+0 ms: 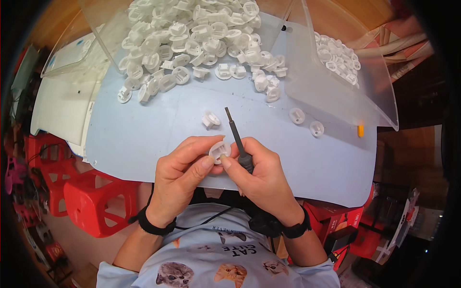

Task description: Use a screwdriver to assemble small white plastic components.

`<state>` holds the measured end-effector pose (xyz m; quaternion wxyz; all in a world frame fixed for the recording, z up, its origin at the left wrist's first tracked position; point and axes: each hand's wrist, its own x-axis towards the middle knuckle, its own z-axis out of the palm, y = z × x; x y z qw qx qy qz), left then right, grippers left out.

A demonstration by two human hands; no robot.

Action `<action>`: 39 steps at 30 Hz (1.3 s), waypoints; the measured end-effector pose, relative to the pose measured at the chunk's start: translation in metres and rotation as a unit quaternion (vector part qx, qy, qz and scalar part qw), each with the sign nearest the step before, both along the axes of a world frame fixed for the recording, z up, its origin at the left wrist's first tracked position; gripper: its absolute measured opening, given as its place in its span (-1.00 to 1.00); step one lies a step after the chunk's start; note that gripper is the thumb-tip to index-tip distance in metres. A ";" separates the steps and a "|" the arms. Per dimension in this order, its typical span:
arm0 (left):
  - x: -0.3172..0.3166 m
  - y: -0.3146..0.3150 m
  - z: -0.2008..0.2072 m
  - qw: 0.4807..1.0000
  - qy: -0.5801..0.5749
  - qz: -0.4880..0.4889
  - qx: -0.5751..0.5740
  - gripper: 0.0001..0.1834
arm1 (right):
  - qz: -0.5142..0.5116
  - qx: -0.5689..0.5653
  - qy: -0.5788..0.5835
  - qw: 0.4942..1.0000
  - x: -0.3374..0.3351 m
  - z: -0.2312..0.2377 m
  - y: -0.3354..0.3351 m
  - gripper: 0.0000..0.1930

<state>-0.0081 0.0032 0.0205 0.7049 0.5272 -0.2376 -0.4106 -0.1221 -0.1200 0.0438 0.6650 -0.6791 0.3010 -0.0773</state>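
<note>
My left hand (185, 161) pinches a small round white plastic part (220, 151) by its edge near the table's front edge. A slotted, recessed middle shows on the part's face. My right hand (259, 168) has its thumb against the part's lower right edge. That same hand grips a dark screwdriver (237, 139), its thin tip pointing up and away over the table; the lower end of its handle is hidden in my palm. Just beyond my fingers lies another white plastic part (210, 119), tilted on its side.
A large heap of similar white parts (192, 38) covers the far side of the blue-grey table (317, 163). Clear plastic bins (331, 91) flank it, with more parts in the right one. Two loose round pieces (297, 115) and a yellow object (360, 130) lie at right. Red stools (98, 201) stand left.
</note>
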 end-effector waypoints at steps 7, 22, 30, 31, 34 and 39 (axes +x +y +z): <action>0.009 0.006 -0.005 0.999 -0.039 -0.033 -0.011 -0.66 | 0.012 0.018 -0.002 1.000 0.003 0.000 -0.001 -0.83; 0.014 0.002 -0.009 0.999 0.031 -0.022 0.024 -0.61 | 0.050 -0.210 0.001 0.976 -0.021 0.015 -0.004 -0.79; 0.012 -0.004 -0.012 0.999 0.038 0.014 0.012 -0.61 | 0.137 -0.261 0.041 0.955 -0.032 0.021 -0.006 -0.79; 0.012 -0.005 -0.011 0.999 0.040 0.011 0.013 -0.61 | 0.133 -0.277 0.042 0.951 -0.032 0.020 -0.005 -0.79; 0.011 -0.006 -0.010 0.999 0.035 0.017 0.015 -0.62 | 0.135 -0.289 0.041 0.947 -0.030 0.017 -0.005 -0.78; 0.011 -0.006 -0.011 1.000 0.013 0.013 0.007 -0.64 | 0.139 -0.293 0.039 0.945 -0.031 0.015 -0.005 -0.77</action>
